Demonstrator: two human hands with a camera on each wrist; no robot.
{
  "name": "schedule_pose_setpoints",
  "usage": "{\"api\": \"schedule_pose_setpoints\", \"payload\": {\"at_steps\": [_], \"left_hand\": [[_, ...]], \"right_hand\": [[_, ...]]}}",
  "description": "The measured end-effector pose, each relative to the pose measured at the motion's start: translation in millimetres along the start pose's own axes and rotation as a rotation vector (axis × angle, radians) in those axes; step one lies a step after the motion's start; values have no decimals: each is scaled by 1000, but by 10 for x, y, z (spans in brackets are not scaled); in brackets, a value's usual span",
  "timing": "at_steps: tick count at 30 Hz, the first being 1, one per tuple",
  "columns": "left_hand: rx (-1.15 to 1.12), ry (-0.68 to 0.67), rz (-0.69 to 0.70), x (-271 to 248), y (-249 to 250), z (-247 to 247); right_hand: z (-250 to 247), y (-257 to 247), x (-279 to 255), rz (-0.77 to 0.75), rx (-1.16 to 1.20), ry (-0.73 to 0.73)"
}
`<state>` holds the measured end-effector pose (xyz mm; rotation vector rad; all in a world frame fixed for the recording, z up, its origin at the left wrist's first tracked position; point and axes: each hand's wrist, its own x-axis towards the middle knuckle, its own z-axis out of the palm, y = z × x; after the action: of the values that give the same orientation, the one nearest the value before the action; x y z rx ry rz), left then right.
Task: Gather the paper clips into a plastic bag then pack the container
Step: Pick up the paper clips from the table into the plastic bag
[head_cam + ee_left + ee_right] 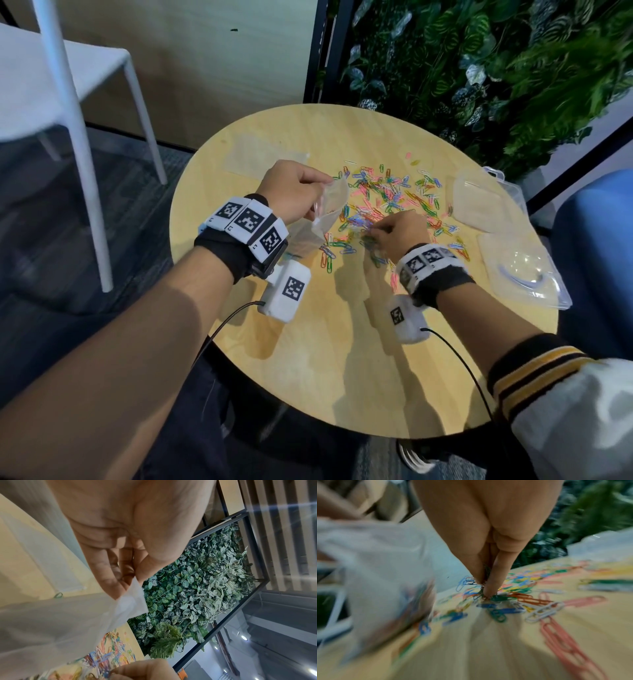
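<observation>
We see a white chair [68, 102] on the left, next to a round, smooth wooden surface [308, 359]. A wall of green leaves [496, 68] stands behind it on the right. A flat, see-through bag [260, 156] lies at the far left of the surface.

Our left hand [291, 192] is up off the surface, and its fingers and thumb pinch the top edge of a thin, clear plastic bag [329, 205]. The bag hangs down, soft and crinkly.

Our right hand [400, 229] reaches down into the pile of bright, bendy wire paper clips [387, 198], with its fingertips [488, 588] pinched together on a few of them.

On the right lie a clear, hard plastic container [479, 202] and a clear lid [524, 270], both near the clips.
</observation>
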<state>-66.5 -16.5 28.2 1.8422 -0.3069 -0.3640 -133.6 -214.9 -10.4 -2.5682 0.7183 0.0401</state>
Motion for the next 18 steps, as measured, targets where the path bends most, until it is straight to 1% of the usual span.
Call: {"api": "schedule_pose_setpoints", "payload": {"at_steps": [1,3,4,5,7,9,11,14,18], "left_hand": [[-3,-3,0,-7,3,1],[-5,-1,-3,-12,3,6],[-3,3,-7,-9,-1,12],[-1,6,-11,-4,-5,24],[2,0,-19,-2,0,56],[-7,-14,-27,-1,9,96],[-24,-34,-34,-14,17,124],[-22,-36,-46,-18,2,144],[0,-24,-57,0,-28,121]], "right_hand": [[-59,48,-9,79,178,-1],[-194,86,-49,203,680,-30],[-259,73,-72,219,928,-63],[-320,42,-95,203,1109,-107],[-414,-77,-153,122,1312,-202],[-459,-222,-232,37,1407,-280],[-438,-354,-308,-13,1410,-337],[-303,-484,-356,-30,1276,-353],[-159,-514,-346,-25,1090,-354]]}}
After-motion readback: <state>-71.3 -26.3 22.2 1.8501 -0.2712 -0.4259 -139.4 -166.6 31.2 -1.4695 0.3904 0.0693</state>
